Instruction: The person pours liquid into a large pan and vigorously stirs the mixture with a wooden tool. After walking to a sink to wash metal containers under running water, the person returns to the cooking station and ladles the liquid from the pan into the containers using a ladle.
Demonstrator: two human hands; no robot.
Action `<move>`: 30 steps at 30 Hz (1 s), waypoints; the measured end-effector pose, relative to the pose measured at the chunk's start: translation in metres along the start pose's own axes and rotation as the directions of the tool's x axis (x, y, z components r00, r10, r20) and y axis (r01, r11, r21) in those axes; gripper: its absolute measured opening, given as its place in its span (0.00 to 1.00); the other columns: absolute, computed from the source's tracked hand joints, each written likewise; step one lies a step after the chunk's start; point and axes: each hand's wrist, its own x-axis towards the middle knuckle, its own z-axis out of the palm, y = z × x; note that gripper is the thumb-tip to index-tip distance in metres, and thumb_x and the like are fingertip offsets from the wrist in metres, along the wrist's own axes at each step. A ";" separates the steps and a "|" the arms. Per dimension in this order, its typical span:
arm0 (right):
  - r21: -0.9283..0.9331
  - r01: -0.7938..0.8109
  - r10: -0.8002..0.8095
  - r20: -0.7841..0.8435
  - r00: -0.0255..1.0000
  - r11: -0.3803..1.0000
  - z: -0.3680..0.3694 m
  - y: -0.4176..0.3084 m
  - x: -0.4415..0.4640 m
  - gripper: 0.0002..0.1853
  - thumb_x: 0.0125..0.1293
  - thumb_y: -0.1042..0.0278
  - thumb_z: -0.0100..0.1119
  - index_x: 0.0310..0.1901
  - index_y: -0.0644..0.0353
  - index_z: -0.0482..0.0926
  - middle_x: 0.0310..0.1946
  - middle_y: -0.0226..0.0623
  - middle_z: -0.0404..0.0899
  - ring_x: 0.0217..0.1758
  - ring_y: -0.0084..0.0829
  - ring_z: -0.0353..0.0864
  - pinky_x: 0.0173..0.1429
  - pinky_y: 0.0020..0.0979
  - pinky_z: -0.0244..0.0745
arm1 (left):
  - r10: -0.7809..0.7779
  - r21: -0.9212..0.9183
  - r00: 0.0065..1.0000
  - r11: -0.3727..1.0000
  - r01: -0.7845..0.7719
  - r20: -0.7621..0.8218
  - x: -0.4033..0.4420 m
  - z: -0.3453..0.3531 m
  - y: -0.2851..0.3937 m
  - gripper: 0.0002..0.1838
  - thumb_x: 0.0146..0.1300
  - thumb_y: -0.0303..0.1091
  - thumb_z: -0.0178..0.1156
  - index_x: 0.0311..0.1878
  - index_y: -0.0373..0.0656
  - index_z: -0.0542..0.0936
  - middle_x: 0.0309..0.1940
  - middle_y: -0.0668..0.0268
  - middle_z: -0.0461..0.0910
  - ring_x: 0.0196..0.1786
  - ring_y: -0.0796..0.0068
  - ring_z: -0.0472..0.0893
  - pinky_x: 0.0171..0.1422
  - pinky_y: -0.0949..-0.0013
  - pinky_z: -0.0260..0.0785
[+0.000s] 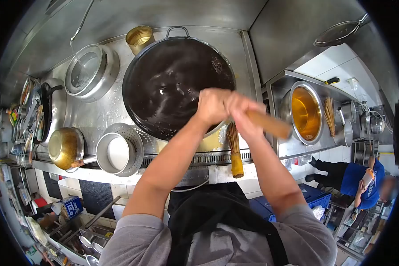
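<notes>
Both my hands are closed around a thick wooden handle [270,125] that slants over the right side of a large black wok [178,32]. My left hand [213,105] grips it nearer the wok's middle. Just beside it, my right hand [244,111] is wrapped round the handle, somewhat blurred by motion. The tool's working end cannot be made out. A glossy, dark brown, thick-looking mass [168,84] fills the wok, with swirl marks on its surface. Below my hands, a bamboo whisk brush [236,159] with a yellow-wrapped grip lies at the stove edge.
Right of the wok stands a steel bowl [289,111] of amber liquid, beside another bamboo brush [329,116]. To the left are a saucepan [113,153], a brass-coloured pot [63,148], a round steel pot [95,73] and a tin [139,40]. A person in blue [365,184] stands far right.
</notes>
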 end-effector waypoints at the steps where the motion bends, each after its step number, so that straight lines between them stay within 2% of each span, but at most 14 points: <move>1: -0.041 -0.123 0.113 -0.184 0.976 0.992 0.022 -0.003 0.011 0.10 0.63 0.74 0.65 0.25 0.56 0.76 0.28 0.31 0.79 0.33 0.27 0.75 0.47 0.33 0.74 | -0.022 0.094 0.994 0.996 0.012 0.110 0.008 -0.014 0.000 0.15 0.52 0.39 0.64 0.16 0.45 0.73 0.19 0.57 0.76 0.23 0.56 0.78 0.27 0.58 0.68; 3: -0.266 0.157 -0.117 0.162 0.980 0.951 0.053 0.001 0.028 0.09 0.60 0.74 0.67 0.25 0.57 0.77 0.26 0.28 0.78 0.30 0.25 0.74 0.39 0.28 0.70 | -0.189 0.369 0.883 0.929 0.020 0.428 0.023 -0.071 0.010 0.13 0.52 0.41 0.63 0.17 0.47 0.75 0.21 0.60 0.78 0.26 0.62 0.81 0.26 0.61 0.68; 4: -0.367 0.184 -0.096 0.244 0.965 0.912 0.064 0.003 0.014 0.12 0.58 0.72 0.69 0.23 0.55 0.74 0.24 0.27 0.76 0.30 0.25 0.74 0.38 0.29 0.69 | -0.087 0.304 0.976 0.952 0.023 0.199 -0.033 -0.050 -0.049 0.13 0.49 0.42 0.64 0.16 0.48 0.75 0.18 0.64 0.76 0.23 0.65 0.79 0.26 0.63 0.67; 5: -0.353 0.271 -0.175 0.281 0.944 0.895 0.065 0.014 -0.004 0.16 0.59 0.69 0.70 0.21 0.55 0.70 0.22 0.28 0.75 0.30 0.26 0.73 0.37 0.31 0.69 | 0.168 0.255 0.954 0.939 -0.232 0.249 -0.029 -0.078 -0.017 0.15 0.50 0.41 0.65 0.15 0.49 0.72 0.14 0.64 0.70 0.20 0.64 0.76 0.27 0.61 0.66; 8: -0.151 0.191 -0.168 0.153 0.974 0.970 0.029 0.003 -0.031 0.17 0.65 0.70 0.64 0.21 0.55 0.67 0.23 0.29 0.73 0.30 0.28 0.71 0.40 0.34 0.70 | -0.098 0.004 0.990 0.995 0.098 0.097 -0.039 -0.044 0.017 0.18 0.46 0.44 0.71 0.14 0.49 0.73 0.13 0.61 0.73 0.19 0.57 0.78 0.27 0.58 0.71; 12: -0.163 0.046 -0.044 0.019 0.999 0.985 0.031 -0.002 0.020 0.13 0.65 0.73 0.62 0.24 0.55 0.70 0.26 0.27 0.74 0.32 0.24 0.72 0.39 0.30 0.69 | 0.065 0.006 0.998 0.998 -0.065 0.018 0.012 -0.019 0.001 0.14 0.50 0.40 0.65 0.15 0.49 0.72 0.16 0.60 0.76 0.20 0.59 0.78 0.25 0.59 0.70; 14: -0.235 0.134 -0.106 0.128 0.986 0.963 0.061 0.008 0.022 0.13 0.61 0.74 0.65 0.22 0.55 0.71 0.24 0.27 0.74 0.30 0.24 0.73 0.36 0.29 0.68 | -0.356 -0.027 0.903 0.928 0.372 0.239 -0.023 -0.032 -0.059 0.12 0.53 0.38 0.63 0.17 0.49 0.74 0.17 0.65 0.75 0.23 0.65 0.79 0.27 0.63 0.70; 15: -0.289 0.200 -0.134 0.233 0.963 0.936 0.069 0.008 0.010 0.13 0.58 0.74 0.67 0.22 0.55 0.71 0.23 0.28 0.74 0.30 0.24 0.73 0.36 0.29 0.68 | -0.348 -0.027 0.907 0.931 0.364 0.236 -0.027 -0.044 -0.046 0.12 0.53 0.38 0.63 0.17 0.49 0.74 0.17 0.65 0.75 0.23 0.65 0.79 0.27 0.63 0.70; 17: -0.333 0.177 -0.108 0.214 0.971 0.926 0.050 0.005 -0.025 0.11 0.55 0.72 0.69 0.22 0.56 0.74 0.26 0.33 0.77 0.33 0.26 0.76 0.40 0.31 0.72 | 0.133 0.104 0.982 0.984 -0.148 0.135 -0.041 -0.067 0.000 0.15 0.47 0.36 0.68 0.14 0.47 0.72 0.14 0.67 0.71 0.17 0.63 0.73 0.26 0.61 0.67; 19: -0.133 0.139 -0.116 0.166 0.979 0.981 0.017 -0.004 -0.023 0.15 0.61 0.74 0.64 0.21 0.57 0.68 0.24 0.30 0.75 0.31 0.29 0.74 0.39 0.34 0.70 | -0.066 0.030 0.993 0.998 0.064 0.100 -0.033 -0.038 0.019 0.09 0.48 0.35 0.66 0.19 0.46 0.77 0.17 0.62 0.75 0.20 0.57 0.76 0.28 0.61 0.70; 23: -0.167 -0.054 0.047 -0.044 0.998 0.984 0.034 -0.021 0.022 0.14 0.62 0.74 0.65 0.22 0.58 0.71 0.25 0.30 0.76 0.31 0.24 0.74 0.40 0.30 0.70 | -0.008 -0.011 1.000 1.000 0.009 0.023 0.020 -0.017 0.001 0.11 0.52 0.41 0.64 0.20 0.49 0.77 0.18 0.61 0.77 0.23 0.58 0.80 0.28 0.58 0.73; 25: -0.363 0.165 -0.095 0.203 0.975 0.917 0.057 -0.005 0.021 0.12 0.61 0.74 0.66 0.23 0.58 0.74 0.25 0.29 0.77 0.31 0.23 0.75 0.41 0.29 0.70 | -0.151 0.346 0.963 0.936 0.067 0.223 -0.013 -0.041 -0.038 0.10 0.49 0.42 0.65 0.20 0.50 0.78 0.15 0.66 0.73 0.23 0.61 0.80 0.29 0.59 0.73; 27: -0.297 0.235 -0.166 0.240 0.956 0.926 0.062 0.010 -0.013 0.13 0.53 0.79 0.69 0.20 0.59 0.72 0.23 0.36 0.73 0.32 0.32 0.76 0.40 0.33 0.73 | 0.168 0.198 0.959 0.956 -0.215 0.227 -0.035 -0.072 -0.012 0.20 0.54 0.36 0.65 0.12 0.46 0.68 0.13 0.61 0.71 0.19 0.54 0.74 0.24 0.55 0.65; 30: -0.081 0.226 -0.208 0.188 0.960 0.971 0.011 0.002 -0.015 0.10 0.61 0.75 0.65 0.24 0.57 0.74 0.28 0.33 0.78 0.37 0.29 0.78 0.46 0.34 0.75 | -0.113 -0.019 0.993 0.993 0.114 0.043 -0.026 -0.033 0.024 0.19 0.53 0.37 0.67 0.15 0.44 0.69 0.15 0.56 0.71 0.21 0.52 0.75 0.27 0.54 0.67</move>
